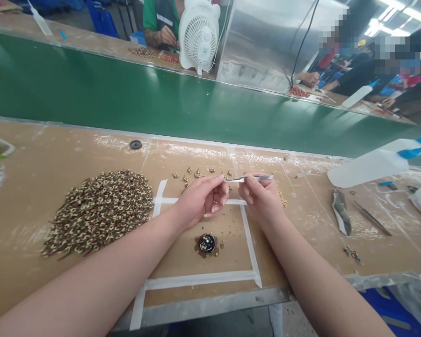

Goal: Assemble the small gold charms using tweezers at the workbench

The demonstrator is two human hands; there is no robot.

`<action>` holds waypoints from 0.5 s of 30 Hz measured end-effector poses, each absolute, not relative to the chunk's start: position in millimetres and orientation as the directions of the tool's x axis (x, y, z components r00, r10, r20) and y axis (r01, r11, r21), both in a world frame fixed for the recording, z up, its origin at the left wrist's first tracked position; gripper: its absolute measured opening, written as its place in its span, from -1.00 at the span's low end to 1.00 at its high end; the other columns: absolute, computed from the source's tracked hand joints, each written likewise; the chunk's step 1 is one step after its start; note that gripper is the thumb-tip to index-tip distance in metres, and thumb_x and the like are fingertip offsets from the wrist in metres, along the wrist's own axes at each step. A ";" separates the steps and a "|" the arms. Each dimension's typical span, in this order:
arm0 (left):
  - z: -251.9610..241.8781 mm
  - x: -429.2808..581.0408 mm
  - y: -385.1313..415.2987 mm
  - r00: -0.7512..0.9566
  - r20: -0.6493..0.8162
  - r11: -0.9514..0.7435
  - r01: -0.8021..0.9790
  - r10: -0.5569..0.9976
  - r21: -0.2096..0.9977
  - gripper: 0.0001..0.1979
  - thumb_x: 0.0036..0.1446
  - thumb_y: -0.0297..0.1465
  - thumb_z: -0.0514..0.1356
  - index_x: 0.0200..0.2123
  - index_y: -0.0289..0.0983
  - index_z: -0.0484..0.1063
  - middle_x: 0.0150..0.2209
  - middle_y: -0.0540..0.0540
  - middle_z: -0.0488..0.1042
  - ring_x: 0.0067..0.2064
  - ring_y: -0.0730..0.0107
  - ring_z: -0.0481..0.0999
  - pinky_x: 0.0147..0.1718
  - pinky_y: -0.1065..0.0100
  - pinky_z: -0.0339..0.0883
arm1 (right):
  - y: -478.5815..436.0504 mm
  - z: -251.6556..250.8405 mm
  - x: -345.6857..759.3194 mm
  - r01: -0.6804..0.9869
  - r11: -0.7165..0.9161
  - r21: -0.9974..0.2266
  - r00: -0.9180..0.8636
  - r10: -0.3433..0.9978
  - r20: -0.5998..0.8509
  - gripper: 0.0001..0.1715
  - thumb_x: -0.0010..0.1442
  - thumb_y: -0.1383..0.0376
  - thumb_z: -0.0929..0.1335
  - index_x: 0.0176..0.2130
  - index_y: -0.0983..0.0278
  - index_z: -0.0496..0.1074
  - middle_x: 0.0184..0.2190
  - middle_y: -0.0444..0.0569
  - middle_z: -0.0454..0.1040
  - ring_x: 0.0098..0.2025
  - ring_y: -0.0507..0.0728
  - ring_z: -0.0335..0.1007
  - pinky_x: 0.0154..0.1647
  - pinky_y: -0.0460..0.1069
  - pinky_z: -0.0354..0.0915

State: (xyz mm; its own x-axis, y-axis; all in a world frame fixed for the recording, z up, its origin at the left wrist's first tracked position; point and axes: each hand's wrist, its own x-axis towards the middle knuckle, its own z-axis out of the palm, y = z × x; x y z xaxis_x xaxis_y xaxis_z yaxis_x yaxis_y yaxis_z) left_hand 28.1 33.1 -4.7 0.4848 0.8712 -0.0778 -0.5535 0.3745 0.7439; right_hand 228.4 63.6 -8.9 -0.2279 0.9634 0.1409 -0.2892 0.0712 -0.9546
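- Head view: gripping tweezers mid-length in closed right hand; bringing curled left hand to tip, cannot tell what's pinched.
- Partly hidden behind left hand: small parts.
- Below, inside white tape: dark-filled dish.
- Cut off at right edge: blue nozzle.

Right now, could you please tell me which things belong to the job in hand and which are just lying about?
Likely in use:
metal tweezers, in the right hand
small round dish
pile of small parts

Seemingly lying about:
black lid
second tweezers, at right
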 end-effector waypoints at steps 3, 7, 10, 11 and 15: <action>-3.2 27.5 32.7 0.490 -0.098 0.393 -0.547 0.866 0.739 -0.63 0.39 -0.13 0.31 -0.39 -0.25 0.48 -0.51 0.01 0.41 -0.63 0.57 0.25 -0.73 0.53 0.04 | 64.3 -8.1 227.3 -0.263 0.105 -0.959 -0.220 0.961 0.166 -0.59 0.18 -0.01 0.64 -0.34 0.23 0.60 -0.68 -0.26 0.34 -0.69 -0.07 0.05 -0.62 -0.09 -0.01; -2.7 27.5 33.0 0.490 -0.123 0.419 -0.558 0.863 0.716 -0.66 0.41 -0.16 0.28 -0.36 -0.26 0.47 -0.50 0.02 0.41 -0.63 0.59 0.26 -0.73 0.55 0.05 | 60.8 -7.9 226.4 -0.193 0.220 -0.956 -0.161 0.954 0.252 -0.66 0.25 0.02 0.61 -0.32 0.22 0.64 -0.66 -0.24 0.35 -0.67 -0.06 0.11 -0.61 -0.09 0.04; -4.4 28.2 34.4 0.434 -0.155 0.402 -0.566 0.887 0.720 -0.67 0.41 -0.15 0.30 -0.34 -0.25 0.45 -0.47 0.01 0.44 -0.63 0.60 0.26 -0.74 0.55 0.03 | 54.7 -7.3 226.4 -0.002 0.456 -0.890 -0.104 0.885 0.453 -0.81 0.33 0.16 0.56 -0.29 0.20 0.69 -0.57 -0.18 0.45 -0.58 -0.01 0.28 -0.55 -0.06 0.18; -5.2 28.4 35.0 0.409 -0.165 0.392 -0.568 0.898 0.724 -0.68 0.40 -0.16 0.31 -0.33 -0.25 0.45 -0.45 0.01 0.46 -0.63 0.61 0.26 -0.74 0.56 0.01 | 52.8 -6.8 226.4 0.076 0.550 -0.832 -0.120 0.833 0.540 -0.88 0.34 0.22 0.55 -0.27 0.18 0.71 -0.54 -0.15 0.50 -0.54 0.01 0.34 -0.52 -0.04 0.23; -7.7 29.1 36.3 0.344 -0.197 0.368 -0.552 0.918 0.748 -0.70 0.35 -0.17 0.38 -0.28 -0.25 0.45 -0.40 -0.01 0.51 -0.65 0.66 0.24 -0.75 0.59 -0.04 | 48.6 -3.8 226.6 0.251 0.806 -0.537 -0.253 0.590 0.767 -0.85 0.33 0.41 0.51 -0.14 0.17 0.69 -0.47 -0.13 0.55 -0.49 0.03 0.39 -0.50 -0.03 0.26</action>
